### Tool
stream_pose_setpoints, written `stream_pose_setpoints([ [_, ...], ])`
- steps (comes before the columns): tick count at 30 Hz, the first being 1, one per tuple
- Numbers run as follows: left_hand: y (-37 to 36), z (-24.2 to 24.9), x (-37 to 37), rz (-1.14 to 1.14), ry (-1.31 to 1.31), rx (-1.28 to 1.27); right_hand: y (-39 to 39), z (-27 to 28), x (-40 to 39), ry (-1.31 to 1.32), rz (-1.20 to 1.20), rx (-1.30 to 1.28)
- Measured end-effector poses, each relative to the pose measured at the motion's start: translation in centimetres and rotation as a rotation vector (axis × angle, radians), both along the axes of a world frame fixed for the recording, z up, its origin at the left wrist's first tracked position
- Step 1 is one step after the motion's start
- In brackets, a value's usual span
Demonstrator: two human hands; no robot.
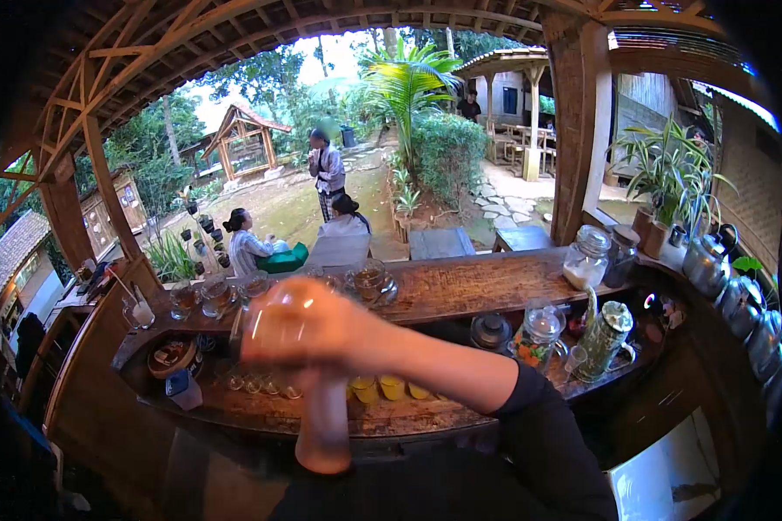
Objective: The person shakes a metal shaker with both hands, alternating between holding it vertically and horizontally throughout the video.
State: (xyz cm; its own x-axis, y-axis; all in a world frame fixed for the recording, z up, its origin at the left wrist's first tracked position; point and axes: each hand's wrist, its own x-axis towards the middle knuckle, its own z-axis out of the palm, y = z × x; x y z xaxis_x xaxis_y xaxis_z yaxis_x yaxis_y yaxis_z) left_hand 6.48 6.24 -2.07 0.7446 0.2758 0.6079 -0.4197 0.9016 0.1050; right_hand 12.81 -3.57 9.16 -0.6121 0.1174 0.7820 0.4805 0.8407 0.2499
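Observation:
My right hand (334, 326) is raised over the counter at centre left, smeared by motion, with its forearm crossing from the lower right. Below it my left hand (314, 378) comes up from the front edge, mostly hidden behind the right. Both hands meet around a rounded, shiny thing (274, 321) that looks like glass; its kind is too blurred to tell. Behind the right forearm stand several glasses of yellow drink (365, 388). Small empty glasses (269, 384) line the lower shelf to the left. A glass mug (371, 280) rests on the upper ledge beyond my hands.
Glass mugs (217, 297) stand along the ledge. To the right are a jar of white grains (586, 258), a glass pitcher (540, 334), a patterned tall pot (606, 343) and metal kettles (708, 265). A round basket (172, 356) sits left. People are outside beyond the counter.

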Motion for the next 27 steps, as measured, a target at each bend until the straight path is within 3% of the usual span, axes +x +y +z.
stream_pose_setpoints([
  [1, -1.3, -1.0, 1.7, 0.090, 0.093, -0.120, -0.7, -0.1, 0.9, 0.346, -0.072, -0.147],
  [2, -2.6, -1.2, 3.3, 0.178, 0.189, -0.232, -0.9, -0.6, 1.6, 0.479, -0.216, -0.180],
  [3, -7.1, 3.4, 2.5, 0.082, -0.135, -0.434, -1.5, -0.1, 1.7, 0.330, -0.133, -0.095],
  [4, -6.4, 4.3, 2.7, 0.066, -0.143, -0.416, -2.4, 0.8, 1.5, 0.171, -0.055, -0.012],
  [6, -4.0, 5.3, 1.2, 0.008, -0.180, 0.030, -6.0, 1.9, -1.4, -0.018, 0.084, 0.339],
  [7, -3.6, 5.7, 0.5, -0.020, -0.185, 0.248, -7.4, 2.0, -1.6, -0.158, 0.152, 0.348],
  [8, -4.1, 6.2, 0.5, 0.028, -0.293, 0.259, -8.0, 1.9, -1.3, -0.264, 0.220, 0.352],
  [10, -2.4, 4.7, 0.6, -0.028, -0.086, 0.161, -6.0, 0.8, -0.5, -0.115, 0.197, 0.464],
  [11, -0.6, 3.2, 1.6, -0.113, 0.114, 0.138, -6.4, -0.1, 0.6, 0.100, 0.098, -0.175],
  [12, -0.7, 2.0, 2.2, -0.114, 0.107, 0.138, -4.8, -0.6, 1.7, 0.094, -0.131, -0.059],
  [13, -1.5, 0.9, 3.0, 0.076, 0.242, 0.052, -3.6, -1.0, 2.0, 0.296, -0.184, -0.078],
  [14, -1.8, 0.4, 2.9, 0.267, 0.374, -0.033, -3.1, -1.6, 0.8, 0.825, 0.008, -0.309],
  [15, -1.3, 0.5, 2.1, 0.078, 0.254, -0.084, -3.2, -1.1, 0.6, 0.609, -0.033, -0.182],
  [16, -0.6, 2.4, 2.0, 0.070, 0.220, -0.056, -3.6, 0.2, 0.6, 0.379, -0.079, -0.047],
  [17, -0.2, 4.9, 1.3, 0.068, 0.120, 0.049, -4.4, 0.7, -0.3, 0.240, -0.198, -0.105],
  [18, -0.2, 6.7, -0.1, 0.070, 0.037, 0.139, -5.1, 1.9, -2.0, 0.228, -0.049, -0.180],
  [19, -0.3, 7.5, -2.0, 0.075, -0.022, 0.213, -3.4, 2.8, -3.2, -0.030, 0.168, 0.259],
  [20, 0.0, 7.6, -3.4, 0.081, -0.071, 0.282, -4.3, 4.3, -4.8, -0.178, 0.145, 0.325],
  [23, 2.1, 4.4, -2.9, 0.026, 0.119, 0.118, -1.0, 0.0, -2.5, 0.219, -0.015, -0.212],
  [24, 2.7, 1.7, -1.7, 0.080, 0.254, 0.033, 0.5, -2.7, -1.5, 0.660, 0.084, -0.766],
  [25, 3.9, -0.8, -0.8, 0.134, 0.380, -0.045, 1.8, -3.2, -1.0, 0.368, -0.445, 0.037],
  [26, 4.2, -1.5, -1.2, 0.038, 0.591, 0.072, 2.0, -3.5, -2.6, 0.978, -0.115, -0.354],
  [27, 4.1, -1.7, -1.2, 0.022, 0.429, 0.124, 2.1, -4.1, -2.6, 0.811, -0.177, -0.113],
])
